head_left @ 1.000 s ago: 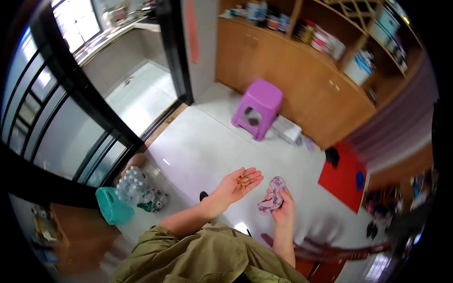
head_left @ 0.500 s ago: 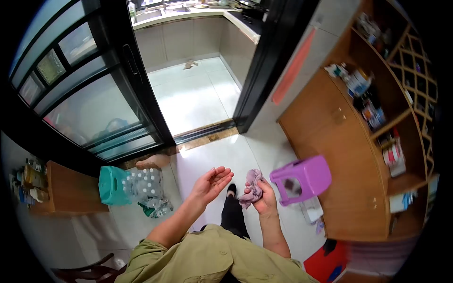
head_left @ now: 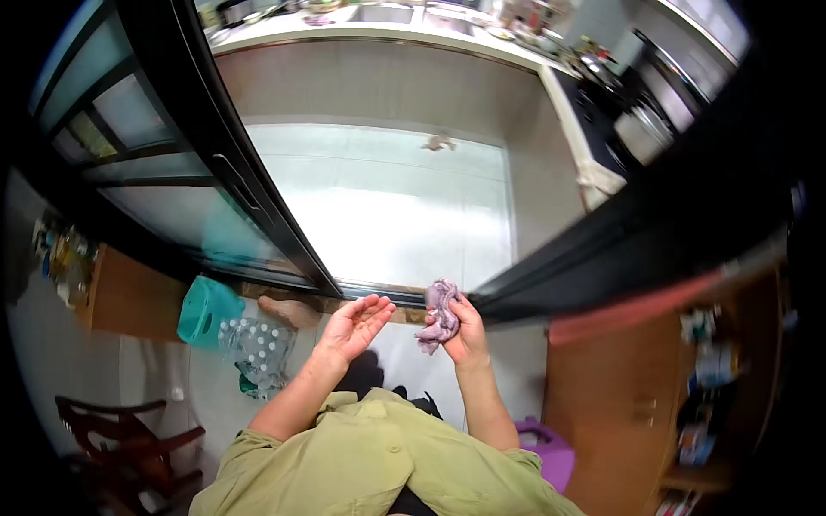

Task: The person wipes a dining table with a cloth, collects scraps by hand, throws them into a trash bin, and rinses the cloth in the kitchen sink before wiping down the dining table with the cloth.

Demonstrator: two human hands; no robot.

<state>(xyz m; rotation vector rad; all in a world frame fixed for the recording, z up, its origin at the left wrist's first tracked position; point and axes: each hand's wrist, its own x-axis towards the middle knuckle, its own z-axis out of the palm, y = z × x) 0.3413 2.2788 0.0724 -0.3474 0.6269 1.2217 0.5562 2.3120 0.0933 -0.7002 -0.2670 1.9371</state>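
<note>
Palm up and cupped, my left hand (head_left: 351,331) is at the middle, its fingers held together and curled. Any contents of its palm cannot be made out now. My right hand (head_left: 467,331) is closed round a crumpled mauve patterned cloth (head_left: 442,316), which bulges above and to the left of the fingers. The two hands are apart, at similar height, in front of the doorway track (head_left: 387,292).
Black sliding door (head_left: 232,181) at left; black door frame (head_left: 602,249) at right. Beyond lie a kitchen floor (head_left: 379,198) and counter (head_left: 361,33). Lower left: teal stool (head_left: 206,311), bottles (head_left: 260,344), dark chair (head_left: 129,439). Lower right: purple stool (head_left: 551,456), wooden cabinet (head_left: 602,396).
The view has turned and moved toward the kitchen doorway. Small orange-brown things seen in my left palm a second ago no longer show. My right hand still holds the cloth.
</note>
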